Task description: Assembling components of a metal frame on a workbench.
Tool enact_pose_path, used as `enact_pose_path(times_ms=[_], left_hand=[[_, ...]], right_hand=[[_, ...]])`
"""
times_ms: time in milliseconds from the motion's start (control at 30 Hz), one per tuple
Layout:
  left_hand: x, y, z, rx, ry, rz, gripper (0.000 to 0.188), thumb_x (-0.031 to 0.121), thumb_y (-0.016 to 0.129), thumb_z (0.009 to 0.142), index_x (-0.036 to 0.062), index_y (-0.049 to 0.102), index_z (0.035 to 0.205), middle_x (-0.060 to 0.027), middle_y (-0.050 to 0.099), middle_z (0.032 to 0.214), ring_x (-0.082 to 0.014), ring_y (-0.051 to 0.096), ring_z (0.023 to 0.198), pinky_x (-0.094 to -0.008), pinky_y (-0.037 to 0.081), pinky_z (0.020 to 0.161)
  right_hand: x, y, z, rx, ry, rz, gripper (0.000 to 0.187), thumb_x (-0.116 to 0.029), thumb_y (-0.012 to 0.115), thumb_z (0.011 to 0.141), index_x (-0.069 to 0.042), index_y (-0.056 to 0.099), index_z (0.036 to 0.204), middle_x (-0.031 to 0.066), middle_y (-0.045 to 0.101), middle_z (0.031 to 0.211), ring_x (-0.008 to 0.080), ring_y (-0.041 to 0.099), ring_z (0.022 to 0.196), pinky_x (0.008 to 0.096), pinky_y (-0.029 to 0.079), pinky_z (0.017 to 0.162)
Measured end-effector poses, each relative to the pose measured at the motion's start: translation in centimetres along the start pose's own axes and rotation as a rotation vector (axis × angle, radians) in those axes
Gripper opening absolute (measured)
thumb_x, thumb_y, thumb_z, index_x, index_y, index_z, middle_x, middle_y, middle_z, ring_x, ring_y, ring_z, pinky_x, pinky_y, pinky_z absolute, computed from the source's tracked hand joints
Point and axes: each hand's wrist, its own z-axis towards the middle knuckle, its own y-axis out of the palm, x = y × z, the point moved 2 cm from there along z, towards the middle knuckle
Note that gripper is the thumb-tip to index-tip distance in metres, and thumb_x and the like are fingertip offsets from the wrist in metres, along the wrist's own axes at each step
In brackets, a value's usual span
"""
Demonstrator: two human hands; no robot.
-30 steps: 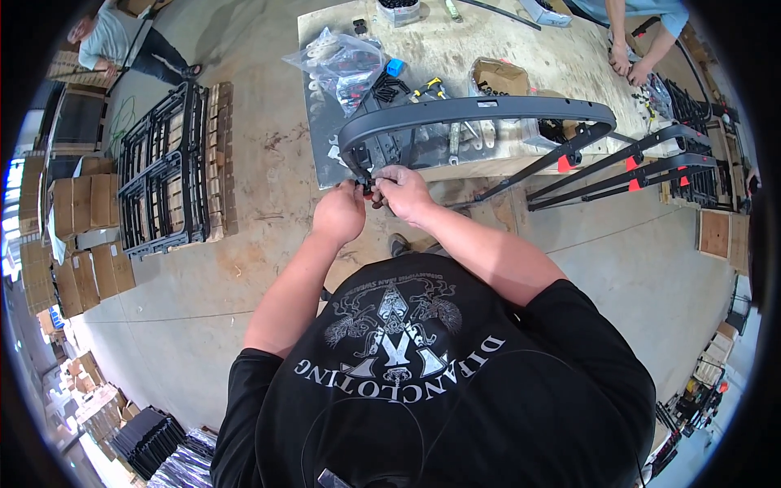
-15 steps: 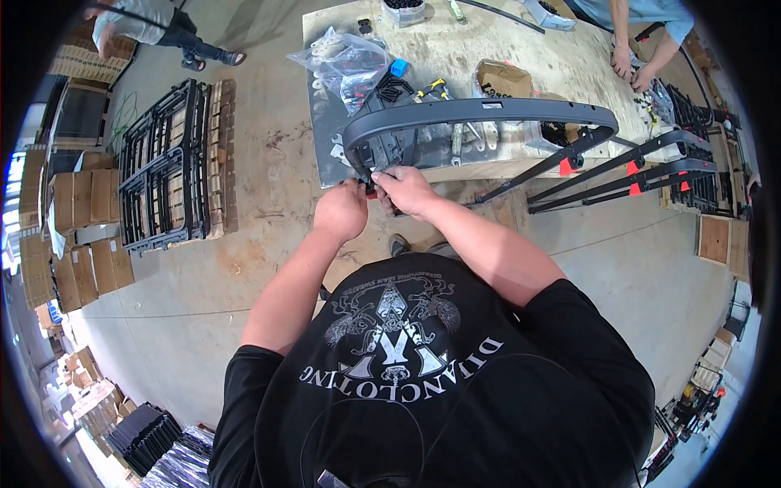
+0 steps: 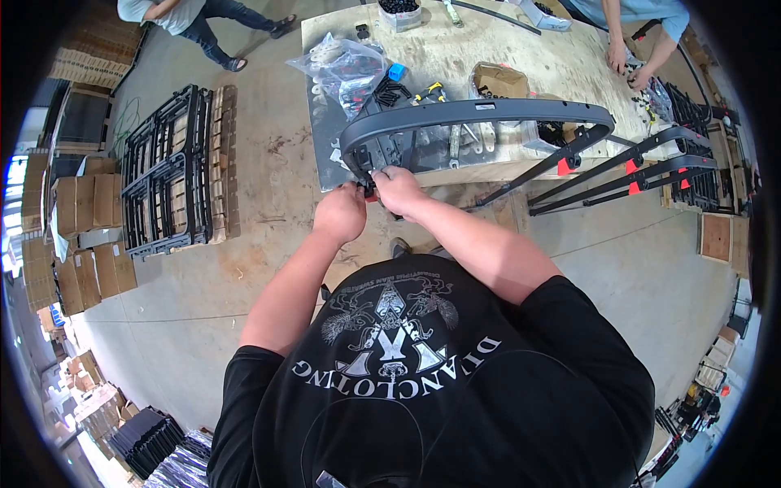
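A curved black metal frame (image 3: 488, 112) arches over the near edge of the workbench, its left end bent down toward me. At that lower end my left hand (image 3: 340, 215) is closed, its fingertips on the frame beside a small red piece (image 3: 371, 196). Just right of it, my right hand (image 3: 399, 193) grips the same end, thumb and fingers pressed together. What lies under the fingers is partly hidden. Behind the frame are a wrench (image 3: 454, 148), several black bolts (image 3: 393, 92) and a yellow-and-black tool (image 3: 429, 93).
The wooden workbench (image 3: 561, 73) carries a clear plastic bag (image 3: 346, 69) and a box of small black parts (image 3: 499, 81). More black frames with red pieces (image 3: 651, 175) stand at right. Another person's hands (image 3: 628, 69) work at the far right. Racks lie on a pallet (image 3: 220, 163) at left.
My hands stay at the frame's end, with the right fingers shifting slightly. The frame has barely moved. At the far left, a walking person has moved to the right.
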Motion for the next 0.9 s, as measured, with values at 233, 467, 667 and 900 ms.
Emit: enact_pose_path(times_ms=[233, 467, 667, 900], left_hand=[[-0.3, 0.1, -0.2, 0.031, -0.015, -0.03, 0.033, 0.028, 0.041, 0.104, 0.0006, 0.061, 0.103, -0.0286, 0.067, 0.102, -0.0464, 0.063, 0.099, -0.054, 0.049, 0.089], [0.0, -0.2, -0.1, 0.017, -0.027, -0.025, 0.034, 0.029, 0.042, 0.104, 0.0002, 0.06, 0.103, -0.0292, 0.067, 0.101, -0.0467, 0.063, 0.098, -0.0545, 0.049, 0.087], [-0.1, -0.1, -0.2, 0.026, 0.004, -0.019, 0.033, 0.028, 0.042, 0.104, 0.0001, 0.059, 0.103, -0.0291, 0.067, 0.101, -0.0469, 0.063, 0.097, -0.0544, 0.05, 0.086], [0.2, -0.4, 0.0, 0.028, 0.006, -0.036, 0.032, 0.027, 0.043, 0.103, 0.0004, 0.06, 0.104, -0.0289, 0.067, 0.101, -0.0471, 0.063, 0.097, -0.0546, 0.05, 0.086]], right_hand=[[-0.8, -1.1, -1.2, 0.008, -0.425, -0.304, 0.034, -0.028, 0.06, 0.094, 0.004, 0.069, 0.101, 0.0241, 0.071, 0.098, 0.0393, 0.068, 0.096, 0.0458, 0.051, 0.085], [-0.9, -0.7, -0.3, -0.148, 0.087, -0.107, 0.035, -0.03, 0.057, 0.096, 0.004, 0.068, 0.097, 0.0242, 0.07, 0.095, 0.0398, 0.068, 0.094, 0.0468, 0.051, 0.083], [-0.9, -0.8, -0.4, 0.046, -0.251, -0.222, 0.045, -0.037, 0.051, 0.1, 0.005, 0.068, 0.093, 0.0232, 0.069, 0.085, 0.0361, 0.068, 0.085, 0.0479, 0.05, 0.078], [1.2, -0.3, 0.6, -0.027, -0.065, -0.1, 0.041, -0.035, 0.055, 0.097, 0.004, 0.068, 0.097, 0.0193, 0.068, 0.088, 0.0302, 0.063, 0.084, 0.0422, 0.048, 0.075]])
